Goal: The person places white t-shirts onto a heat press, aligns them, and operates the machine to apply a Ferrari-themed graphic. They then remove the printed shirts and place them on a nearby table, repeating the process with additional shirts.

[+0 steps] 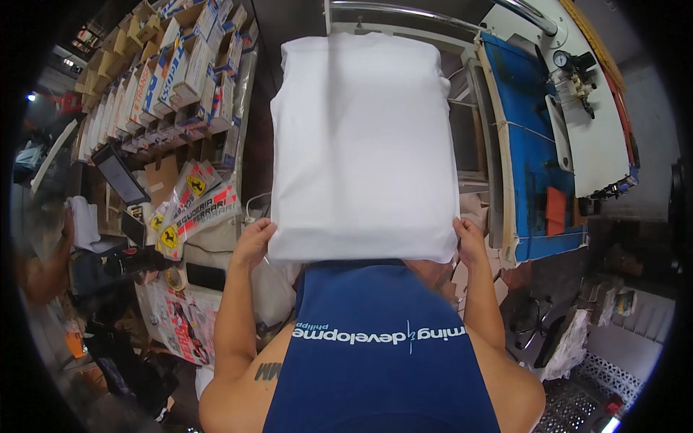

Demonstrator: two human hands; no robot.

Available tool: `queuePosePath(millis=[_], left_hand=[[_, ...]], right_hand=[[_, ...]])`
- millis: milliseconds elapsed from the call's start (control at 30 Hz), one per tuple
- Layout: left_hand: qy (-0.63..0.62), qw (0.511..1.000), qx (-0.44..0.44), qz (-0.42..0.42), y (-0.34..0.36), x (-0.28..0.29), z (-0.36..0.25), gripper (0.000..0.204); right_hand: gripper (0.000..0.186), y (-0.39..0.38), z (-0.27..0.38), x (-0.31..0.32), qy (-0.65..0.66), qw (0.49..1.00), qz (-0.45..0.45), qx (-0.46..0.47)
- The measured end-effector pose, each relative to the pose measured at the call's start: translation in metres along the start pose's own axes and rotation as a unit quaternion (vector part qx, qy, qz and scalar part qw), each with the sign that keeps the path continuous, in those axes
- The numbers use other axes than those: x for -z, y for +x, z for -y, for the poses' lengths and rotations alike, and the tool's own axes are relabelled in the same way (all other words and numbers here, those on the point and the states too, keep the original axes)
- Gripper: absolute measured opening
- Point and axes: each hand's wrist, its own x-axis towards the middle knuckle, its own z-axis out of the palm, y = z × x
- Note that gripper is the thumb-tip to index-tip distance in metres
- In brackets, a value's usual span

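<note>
A white garment (361, 137) lies stretched out flat in front of me on a flat bed or board, which it mostly hides. My left hand (254, 241) grips its near left corner with closed fingers. My right hand (469, 241) pinches the near right corner. The cloth has a soft vertical crease left of its middle, and its near edge runs just above my dark blue top.
Stacked long boxes (184, 68), printed decals (198, 206) and a black phone (206, 276) sit left. A blue-framed screen (516, 108) and a white machine panel (588, 130) with a gauge (561, 60) stand right. Another person's arm (45, 270) shows far left.
</note>
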Motion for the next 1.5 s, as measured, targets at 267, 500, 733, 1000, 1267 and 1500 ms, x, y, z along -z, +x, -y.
queuePosePath(millis=[267,500,733,1000,1267,1500], left_hand=[[0.259,0.963,0.042,0.059,-0.009,0.023,-0.004,0.025],[0.061,0.997,-0.007,-0.037,0.021,-0.009,-0.015,0.030],[0.131,0.990,-0.011,-0.052,0.010,0.021,-0.002,0.023],[0.003,1.000,-0.023,0.009,0.013,0.023,0.007,0.029],[0.095,0.995,-0.033,-0.025,0.019,0.023,0.019,0.026],[0.206,0.974,0.059,-0.076,0.024,0.011,-0.022,0.019]], right_hand=[[0.024,-0.013,0.010,0.001,-0.051,0.998,-0.006,-0.046],[0.027,0.014,0.031,-0.023,0.000,0.999,-0.047,-0.003],[0.033,0.016,0.009,-0.001,-0.072,0.996,-0.046,0.022],[0.026,0.007,0.014,-0.012,0.002,0.996,-0.081,0.032],[0.030,0.018,-0.002,-0.008,-0.170,0.973,-0.150,0.033],[0.019,0.029,0.023,-0.013,-0.177,0.973,-0.139,-0.042]])
